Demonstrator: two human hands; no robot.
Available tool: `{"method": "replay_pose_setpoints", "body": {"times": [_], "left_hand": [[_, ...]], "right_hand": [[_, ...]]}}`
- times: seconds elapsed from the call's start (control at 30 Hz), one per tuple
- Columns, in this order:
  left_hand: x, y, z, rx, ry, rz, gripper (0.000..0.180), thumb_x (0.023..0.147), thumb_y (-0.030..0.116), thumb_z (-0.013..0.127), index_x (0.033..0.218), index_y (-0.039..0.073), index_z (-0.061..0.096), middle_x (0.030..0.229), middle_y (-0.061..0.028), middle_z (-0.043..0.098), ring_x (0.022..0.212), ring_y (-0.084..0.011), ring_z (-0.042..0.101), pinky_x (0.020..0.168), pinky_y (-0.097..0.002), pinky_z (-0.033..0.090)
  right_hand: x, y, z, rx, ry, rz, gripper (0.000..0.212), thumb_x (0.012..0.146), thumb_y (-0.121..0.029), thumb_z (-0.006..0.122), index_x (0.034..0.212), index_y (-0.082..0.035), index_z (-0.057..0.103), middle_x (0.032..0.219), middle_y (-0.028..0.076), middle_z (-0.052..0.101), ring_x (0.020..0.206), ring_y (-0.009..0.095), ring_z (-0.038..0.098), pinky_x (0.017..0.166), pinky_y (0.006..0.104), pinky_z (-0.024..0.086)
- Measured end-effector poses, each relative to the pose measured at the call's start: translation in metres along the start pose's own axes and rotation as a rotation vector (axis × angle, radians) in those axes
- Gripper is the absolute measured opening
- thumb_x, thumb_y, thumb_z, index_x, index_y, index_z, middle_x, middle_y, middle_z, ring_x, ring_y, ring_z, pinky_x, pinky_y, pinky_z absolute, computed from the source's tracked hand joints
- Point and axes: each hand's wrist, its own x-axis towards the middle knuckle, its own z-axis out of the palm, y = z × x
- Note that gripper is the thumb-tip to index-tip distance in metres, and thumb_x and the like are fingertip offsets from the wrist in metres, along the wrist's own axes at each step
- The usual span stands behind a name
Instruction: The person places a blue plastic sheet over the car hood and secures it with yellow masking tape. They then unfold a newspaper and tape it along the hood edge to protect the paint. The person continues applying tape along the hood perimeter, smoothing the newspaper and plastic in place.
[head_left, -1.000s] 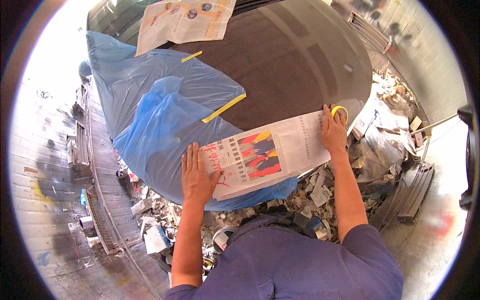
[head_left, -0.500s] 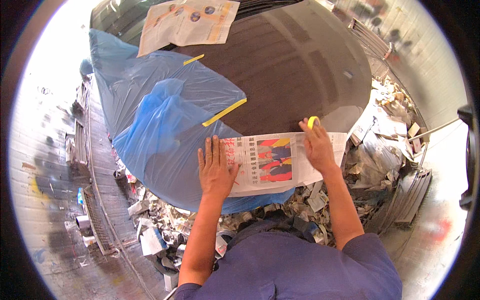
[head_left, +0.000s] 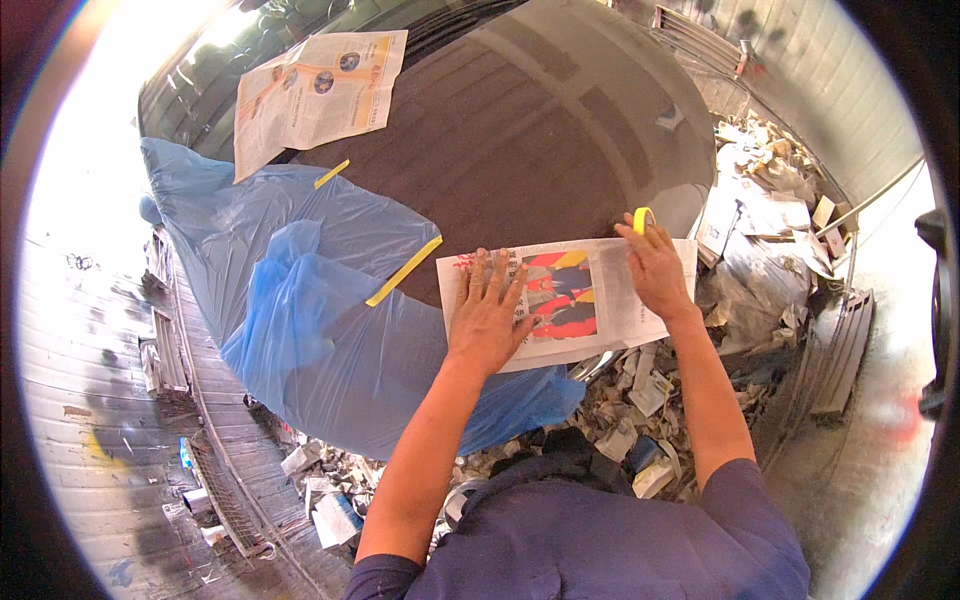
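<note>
A sheet of newspaper (head_left: 622, 308) with a colour picture lies sideways over the front edge of a dark car hood (head_left: 560, 150). My left hand (head_left: 485, 315) rests on its left part, palm down and fingers spread. Over the right part is my right hand (head_left: 660, 275), touching the paper, with a roll of yellow masking tape (head_left: 642, 218) held at its fingers. To the left, a blue plastic sheet (head_left: 370, 350) covers that side of the car front. One yellow tape strip (head_left: 405, 272) runs along the sheet's edge, and a shorter strip (head_left: 332, 174) sits farther back.
Another newspaper sheet (head_left: 315, 95) lies near the windshield at the far left. Crumpled paper and plastic scraps (head_left: 640, 400) are heaped on the floor below the car front and along its right side. A slatted metal piece (head_left: 843, 355) stands at the right, beside the wall.
The newspaper has shifted right and farther back relative to the car, away from the blue sheet. Both hands moved with it, and my left fingers spread apart. The whole view has shifted too.
</note>
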Motion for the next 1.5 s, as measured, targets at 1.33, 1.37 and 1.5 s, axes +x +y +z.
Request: {"method": "replay_pose_setpoints", "body": {"times": [1.33, 1.37, 1.5], "left_hand": [[0.029, 0.022, -0.032, -0.880, 0.423, -0.424, 0.011, 0.096, 0.006, 0.079, 0.105, 0.001, 0.078, 0.105, -0.0151, 0.075, 0.093, -0.0263, 0.075, 0.086, -0.0380, 0.060], [0.030, 0.023, -0.035, -0.904, 0.390, -0.455, 0.011, 0.096, 0.006, 0.079, 0.105, 0.001, 0.077, 0.105, -0.0149, 0.075, 0.093, -0.0259, 0.075, 0.087, -0.0380, 0.060], [0.032, 0.024, -0.046, -0.842, 0.333, -0.432, 0.009, 0.095, 0.005, 0.079, 0.100, -0.001, 0.073, 0.101, -0.0170, 0.072, 0.095, -0.0318, 0.072, 0.086, -0.0423, 0.058]], "right_hand": [[0.030, -0.088, 0.059, 1.485, -0.362, 0.375, 0.011, 0.093, -0.007, 0.084, 0.097, 0.002, 0.084, 0.113, 0.008, 0.077, 0.094, 0.013, 0.069, 0.081, 0.0291, 0.059], [0.030, -0.086, 0.059, 1.474, -0.358, 0.363, 0.011, 0.093, -0.008, 0.084, 0.098, 0.002, 0.084, 0.114, 0.009, 0.077, 0.095, 0.014, 0.069, 0.083, 0.0299, 0.058], [0.030, -0.088, 0.061, 1.478, -0.295, 0.317, 0.013, 0.092, -0.008, 0.085, 0.100, 0.002, 0.085, 0.114, 0.009, 0.077, 0.097, 0.015, 0.069, 0.086, 0.0319, 0.057]]}}
